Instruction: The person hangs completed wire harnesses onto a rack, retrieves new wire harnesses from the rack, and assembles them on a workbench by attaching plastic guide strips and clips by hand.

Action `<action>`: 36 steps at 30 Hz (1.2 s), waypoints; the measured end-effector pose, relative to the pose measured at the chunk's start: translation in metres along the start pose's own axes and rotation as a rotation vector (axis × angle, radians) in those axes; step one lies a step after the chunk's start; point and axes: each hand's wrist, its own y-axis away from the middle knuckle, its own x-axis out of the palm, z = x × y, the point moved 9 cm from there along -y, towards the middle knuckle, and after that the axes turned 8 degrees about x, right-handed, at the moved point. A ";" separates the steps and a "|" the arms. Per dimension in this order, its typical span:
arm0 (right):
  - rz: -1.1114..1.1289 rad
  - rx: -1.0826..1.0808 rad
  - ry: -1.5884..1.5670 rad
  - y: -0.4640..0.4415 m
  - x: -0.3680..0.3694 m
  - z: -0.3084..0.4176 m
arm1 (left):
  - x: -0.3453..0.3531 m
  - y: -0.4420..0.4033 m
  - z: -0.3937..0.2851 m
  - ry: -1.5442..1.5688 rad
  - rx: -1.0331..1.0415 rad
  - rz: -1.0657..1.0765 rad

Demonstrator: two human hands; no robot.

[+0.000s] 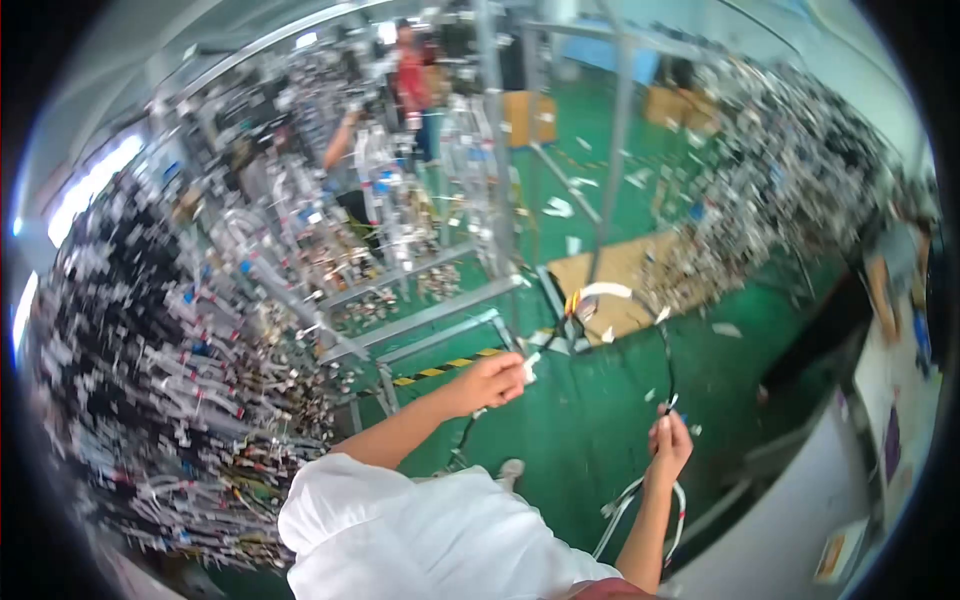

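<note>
A wire harness (669, 355) arches between my two hands in front of my body. It is mostly black, with a white sleeved stretch at the top and a small bundle of coloured wires at its left bend. My left hand (495, 383) is closed on one part of it, where a white piece shows at the fingertips; a dark tail hangs below. With thumb and fingers pinched together, my right hand (671, 443) grips the black cable on the other side. White and grey wire ends loop down beside my right wrist.
Dense bunches of hanging wire harnesses (190, 370) fill the left side, and another mass (780, 170) hangs at the right back. Metal rack bars (430, 305) stand ahead. A cardboard sheet (615, 270) lies on the green floor (590, 420). Other people stand at the back and right.
</note>
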 end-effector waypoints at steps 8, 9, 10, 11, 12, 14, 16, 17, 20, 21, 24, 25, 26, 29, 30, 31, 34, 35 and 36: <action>0.729 -0.269 -0.205 -0.008 0.376 0.195 | -0.171 0.176 -0.303 -0.299 0.713 -0.729; 0.822 -0.247 -0.220 0.005 0.425 0.212 | -0.189 0.199 -0.336 -0.381 0.809 -0.769; 0.912 -0.218 -0.237 0.022 0.471 0.224 | -0.205 0.224 -0.367 -0.468 0.898 -0.805; 1.014 -0.186 -0.283 0.039 0.518 0.238 | -0.224 0.249 -0.395 -0.545 0.908 -0.903; 1.117 -0.159 -0.332 0.056 0.563 0.254 | -0.243 0.273 -0.424 -0.625 0.922 -0.999; 1.285 -0.253 -0.379 0.095 0.643 0.294 | -0.298 0.327 -0.473 -0.731 0.963 -1.237; 1.388 -0.249 -0.401 0.121 0.725 0.311 | -0.352 0.362 -0.512 -0.823 1.019 -1.394; 1.366 -0.249 -0.350 0.126 0.768 0.308 | -0.412 0.383 -0.524 -0.891 0.971 -1.477; 1.314 -0.343 -0.145 0.113 0.902 0.254 | -0.535 0.404 -0.492 -1.094 0.790 -1.677; 1.180 -0.728 0.017 0.108 0.927 0.225 | -0.572 0.404 -0.464 -1.358 0.463 -1.736; 1.100 -1.006 0.066 0.120 0.898 0.162 | -0.588 0.370 -0.388 -1.462 0.108 -1.465; 1.034 -1.134 0.113 0.122 0.878 0.141 | -0.599 0.379 -0.360 -1.492 0.286 -1.535; 0.955 -1.249 0.178 0.119 0.855 0.117 | -0.610 0.390 -0.323 -1.501 0.468 -1.583; 1.377 -0.957 0.306 0.100 0.782 0.052 | -0.503 0.394 -0.318 -1.598 0.174 -1.761; 1.503 -1.019 0.221 0.092 0.753 0.036 | -0.471 0.396 -0.317 -1.569 0.142 -1.831; 1.544 -0.950 0.312 0.077 0.719 0.025 | -0.468 0.426 -0.291 -1.303 0.492 -1.941; 1.437 -0.798 0.564 -0.006 0.640 0.006 | -0.439 0.431 -0.265 -1.448 0.780 -2.060; 1.387 -0.759 0.638 -0.032 0.615 -0.003 | -0.432 0.411 -0.268 -1.386 0.738 -2.140; 1.284 -0.733 0.584 -0.066 0.591 0.002 | -0.417 0.389 -0.265 -1.331 0.681 -2.233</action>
